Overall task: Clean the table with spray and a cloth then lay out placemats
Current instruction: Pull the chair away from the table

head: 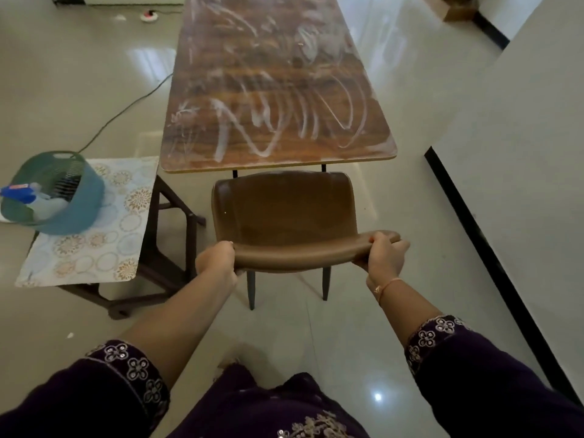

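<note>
**Chair stands between the hands and the table**

At the left, a basket point(72, 213) holding the spray bottle point(19, 192) sits on a patterned placemat point(104, 248) laid over a stool point(170, 216); I see no cloth. The left hand point(218, 262) grips the left end of the chair point(284, 213) back, fingers curled round it. The right hand point(384, 254) clasps the right end likewise. The table point(278, 90) lies straight ahead beyond the chair, its long axis running near to far and its top streaked white (wiping looks unfinished). The spray and placemat lie nearer the left hand.
</note>
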Available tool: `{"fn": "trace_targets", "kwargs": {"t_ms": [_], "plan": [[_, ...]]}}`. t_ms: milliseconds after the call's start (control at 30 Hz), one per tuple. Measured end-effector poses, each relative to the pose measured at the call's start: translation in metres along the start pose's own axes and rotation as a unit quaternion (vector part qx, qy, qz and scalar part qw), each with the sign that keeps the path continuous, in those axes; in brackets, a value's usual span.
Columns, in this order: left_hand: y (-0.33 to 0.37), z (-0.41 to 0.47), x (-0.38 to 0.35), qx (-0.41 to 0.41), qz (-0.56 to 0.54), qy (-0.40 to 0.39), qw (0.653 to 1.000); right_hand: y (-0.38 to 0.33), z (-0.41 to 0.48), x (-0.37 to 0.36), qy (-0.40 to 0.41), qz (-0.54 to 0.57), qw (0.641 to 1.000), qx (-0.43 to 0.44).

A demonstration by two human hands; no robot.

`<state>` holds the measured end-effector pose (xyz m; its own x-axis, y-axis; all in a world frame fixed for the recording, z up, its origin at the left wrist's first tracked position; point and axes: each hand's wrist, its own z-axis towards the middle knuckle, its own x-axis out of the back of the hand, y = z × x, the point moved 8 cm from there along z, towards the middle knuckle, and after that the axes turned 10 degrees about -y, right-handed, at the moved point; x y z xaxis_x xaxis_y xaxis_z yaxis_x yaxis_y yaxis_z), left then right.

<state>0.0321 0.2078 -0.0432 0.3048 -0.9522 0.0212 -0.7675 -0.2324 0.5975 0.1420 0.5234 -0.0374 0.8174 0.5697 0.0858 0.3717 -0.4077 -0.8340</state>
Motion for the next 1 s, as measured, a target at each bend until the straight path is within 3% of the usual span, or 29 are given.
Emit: {"fn": "trace_targets", "kwargs": {"t_ms": [300,367,400,433,467,533,600,667,700,767,1000], "plan": [[-0.026,-0.005,0.021,-0.018,0.004,0.053,0.998,0.022,-0.013,0.018,0.015,-0.063,0.997,0.034],[-0.015,-0.009,0.025,-0.078,0.093,0.083,0.989,0.012,-0.014,0.024,0.038,-0.182,0.980,0.071],[-0.003,-0.013,0.026,-0.141,0.179,0.095,0.969,0.005,-0.014,0.027,0.053,-0.277,0.954,0.102],[0.012,-0.019,0.021,-0.230,0.288,0.104,0.924,-0.004,-0.017,0.027,0.062,-0.377,0.912,0.147],[0.026,-0.029,0.011,-0.341,0.396,0.100,0.847,-0.014,-0.021,0.021,0.054,-0.462,0.860,0.209],[0.032,-0.054,-0.022,-0.522,0.558,0.033,0.644,-0.027,-0.033,-0.006,-0.032,-0.571,0.742,0.350],[0.009,-0.062,-0.048,-0.556,0.687,-0.077,0.461,-0.020,-0.048,-0.033,-0.176,-0.634,0.618,0.430],[-0.014,-0.058,-0.056,-0.537,0.764,-0.137,0.330,-0.006,-0.058,-0.045,-0.275,-0.677,0.510,0.455],[-0.017,-0.054,-0.057,-0.534,0.777,-0.148,0.298,-0.003,-0.058,-0.047,-0.296,-0.696,0.472,0.453],[-0.013,-0.050,-0.058,-0.545,0.773,-0.170,0.275,-0.003,-0.054,-0.049,-0.300,-0.715,0.431,0.462],[0.003,-0.071,-0.061,-0.638,0.715,-0.189,0.213,-0.010,-0.058,-0.060,-0.258,-0.681,0.421,0.541]]}}
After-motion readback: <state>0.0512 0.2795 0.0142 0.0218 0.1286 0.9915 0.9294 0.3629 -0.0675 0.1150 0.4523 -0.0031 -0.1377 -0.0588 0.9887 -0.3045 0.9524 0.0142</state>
